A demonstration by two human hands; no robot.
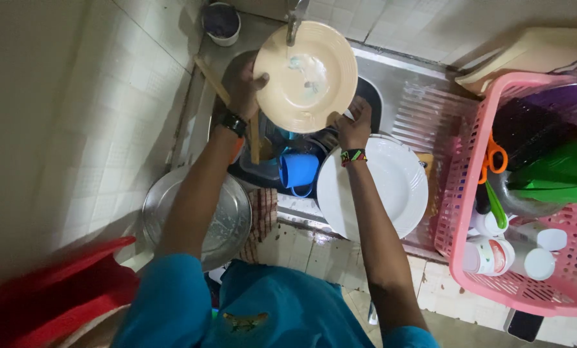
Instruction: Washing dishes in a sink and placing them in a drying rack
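I hold a cream-coloured plate with both hands over the metal sink, tilted up under the tap. Water runs onto the plate's face. My left hand grips its left rim, with a black watch on the wrist. My right hand grips the lower right rim, with a beaded band on the wrist. Below the plate, a blue cup lies in the sink among other dishes. A white plate leans at the sink's front right.
A pink basket at the right holds a green lid, orange scissors, white bottles and dark dishes. A round metal tray sits at the lower left beside the sink. A small pot stands at the back. A wooden stick leans by the sink.
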